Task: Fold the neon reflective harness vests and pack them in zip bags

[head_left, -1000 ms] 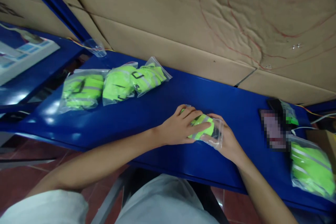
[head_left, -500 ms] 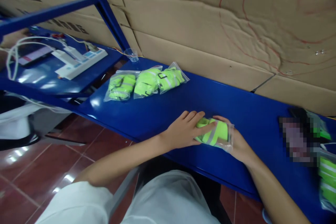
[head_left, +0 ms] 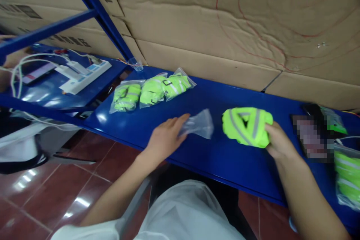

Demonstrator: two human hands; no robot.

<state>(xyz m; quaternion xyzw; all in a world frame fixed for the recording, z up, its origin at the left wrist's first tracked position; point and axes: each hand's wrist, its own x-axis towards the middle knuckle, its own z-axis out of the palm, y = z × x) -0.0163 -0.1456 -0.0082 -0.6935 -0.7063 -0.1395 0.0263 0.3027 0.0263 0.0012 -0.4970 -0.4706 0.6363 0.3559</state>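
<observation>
My left hand pinches a clear plastic bag by one end, and the bag looks flat with nothing in it. To the right, my right hand grips a folded neon-yellow reflective vest with grey stripes at its right edge. The vest is out of the bag, held over the blue table. Most fingers of my right hand are hidden behind the vest. Several centimetres of blue tabletop show between bag and vest.
Three bagged neon-yellow bundles lie at the back left. Another bagged bundle sits at the right edge, near a blurred phone-like object. A clear cup, a white power strip and a blue metal frame stand left. Cardboard lines the back.
The vest has come out of its clear bag. My right hand has moved right with the vest, and my left hand has moved left with the emptied bag.
</observation>
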